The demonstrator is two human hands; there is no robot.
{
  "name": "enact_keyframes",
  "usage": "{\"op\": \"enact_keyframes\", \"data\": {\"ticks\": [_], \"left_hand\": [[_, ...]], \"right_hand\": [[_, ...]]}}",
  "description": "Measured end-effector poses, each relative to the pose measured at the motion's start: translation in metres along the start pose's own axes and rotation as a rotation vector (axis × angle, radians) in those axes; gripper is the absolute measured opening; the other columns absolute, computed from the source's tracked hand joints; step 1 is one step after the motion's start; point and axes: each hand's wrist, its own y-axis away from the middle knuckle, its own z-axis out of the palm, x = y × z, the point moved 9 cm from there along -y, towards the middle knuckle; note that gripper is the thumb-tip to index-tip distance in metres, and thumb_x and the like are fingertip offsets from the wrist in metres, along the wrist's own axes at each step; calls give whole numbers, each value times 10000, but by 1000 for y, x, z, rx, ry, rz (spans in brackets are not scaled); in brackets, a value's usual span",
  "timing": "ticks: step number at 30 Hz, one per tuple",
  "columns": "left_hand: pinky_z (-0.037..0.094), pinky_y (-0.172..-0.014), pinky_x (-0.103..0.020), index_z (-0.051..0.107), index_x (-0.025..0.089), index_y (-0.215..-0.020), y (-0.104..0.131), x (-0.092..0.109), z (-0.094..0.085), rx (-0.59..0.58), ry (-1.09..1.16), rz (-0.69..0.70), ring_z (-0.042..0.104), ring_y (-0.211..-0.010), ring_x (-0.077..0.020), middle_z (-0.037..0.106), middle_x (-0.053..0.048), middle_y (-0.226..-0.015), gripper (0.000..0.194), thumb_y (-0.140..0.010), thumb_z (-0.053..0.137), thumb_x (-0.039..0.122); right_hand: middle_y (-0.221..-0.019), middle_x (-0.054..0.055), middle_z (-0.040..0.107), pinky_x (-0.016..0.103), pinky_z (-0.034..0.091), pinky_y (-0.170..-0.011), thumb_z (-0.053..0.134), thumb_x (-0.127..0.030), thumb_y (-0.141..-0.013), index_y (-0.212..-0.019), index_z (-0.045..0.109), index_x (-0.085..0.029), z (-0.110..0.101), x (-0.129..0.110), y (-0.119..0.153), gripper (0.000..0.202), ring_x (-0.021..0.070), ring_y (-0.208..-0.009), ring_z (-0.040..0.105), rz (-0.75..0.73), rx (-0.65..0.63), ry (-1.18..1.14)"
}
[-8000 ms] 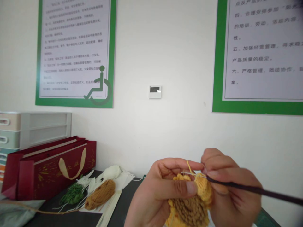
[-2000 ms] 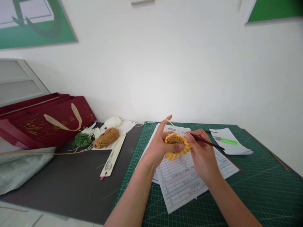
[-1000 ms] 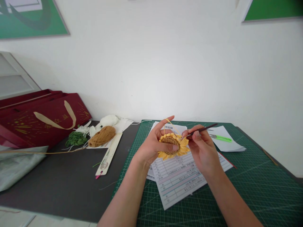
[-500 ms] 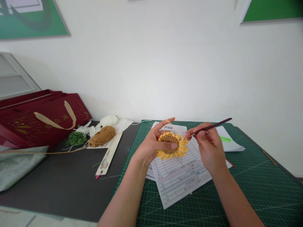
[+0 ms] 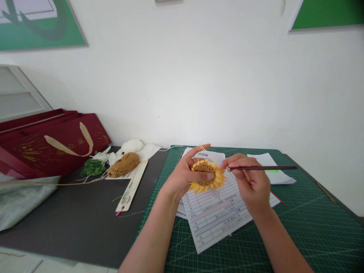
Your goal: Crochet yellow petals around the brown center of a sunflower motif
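Observation:
A crocheted sunflower [image 5: 205, 185] with a brown centre and yellow petals is pinched in my left hand [image 5: 183, 172], thumb across its middle. Yellow yarn [image 5: 202, 148] loops over the raised left index finger and runs down to the flower's upper edge. My right hand [image 5: 254, 182] grips a crochet hook [image 5: 267, 167] with a dark handle, lying nearly level. Its thin metal tip meets the flower's upper right rim, where the right fingertips hide part of it.
Printed sheets [image 5: 216, 229] lie under my hands on a green cutting mat [image 5: 307, 227]. At left are a brown yarn ball [image 5: 124, 165], green yarn [image 5: 93, 167], white yarn [image 5: 132, 145], a ruler [image 5: 132, 185] and a dark red gift bag [image 5: 65, 146]. More paper [image 5: 281, 176] sits at right.
The crochet hook has swung from a slant, handle end up, to nearly level, as my right hand turned. My left hand keeps the sunflower in about the same place.

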Motion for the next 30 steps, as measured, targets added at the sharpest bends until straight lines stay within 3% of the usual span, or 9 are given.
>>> {"op": "enact_keyframes", "data": {"ticks": [8,13,17,24,30], "left_hand": [[540,-690,-289,593,238,-1408,2,-1,5,9,67,3,680,-670,-149,765,-18,-815,878,-609,901,41],[528,-676,-270,619,207,-1368,1,-3,5,73,117,18,655,-644,-130,742,-1,-782,890,-551,947,79],[539,-731,-308,655,156,-1263,0,-7,3,149,131,41,667,-703,-152,718,-13,-822,786,-545,975,185],[442,-615,-230,485,255,-1454,6,10,4,265,-43,252,558,-622,-96,613,97,-740,978,-600,929,82],[397,-590,-230,523,265,-1475,6,16,2,225,-172,255,532,-602,-92,630,82,-723,958,-621,826,-46]], "right_hand": [[-994,24,778,470,551,-828,666,-47,-859,-1086,690,-355,8,-18,5,383,249,-923,711,-195,-55,235],[-987,18,731,435,572,-759,705,-69,-843,-955,682,-343,12,-19,5,297,229,-866,696,-229,-4,317],[-975,19,674,429,557,-770,686,-81,-853,-915,660,-332,13,-18,10,260,224,-868,655,-246,76,396],[-923,58,668,437,467,-807,682,-72,-859,-951,641,-254,19,-17,16,209,248,-870,612,-184,172,555],[-818,29,710,409,430,-824,693,-125,-868,-891,677,-247,0,-7,11,125,228,-813,614,-54,183,441]]}}
